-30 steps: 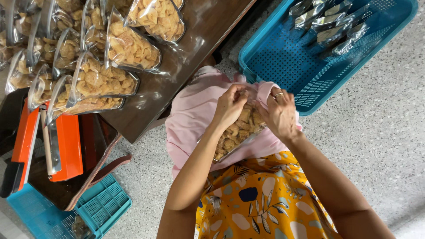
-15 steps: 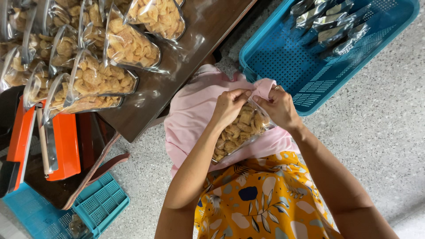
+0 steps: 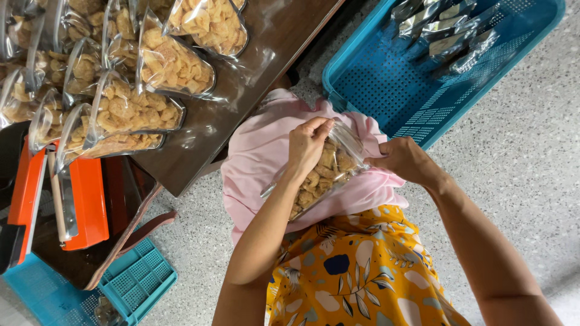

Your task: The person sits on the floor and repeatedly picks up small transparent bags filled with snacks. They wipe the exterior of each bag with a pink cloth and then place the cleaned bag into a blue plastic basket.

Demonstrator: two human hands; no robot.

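Speckled grey floor; dark wooden table carries filled clear snack bags. Blue basket holds silver pouches. Left hand and right hand pinch snack bag on pink cloth over lap.

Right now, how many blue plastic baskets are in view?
2. One large blue basket on the floor at upper right, holding silvery packets; one small blue basket at lower left. More may lie outside the frame.
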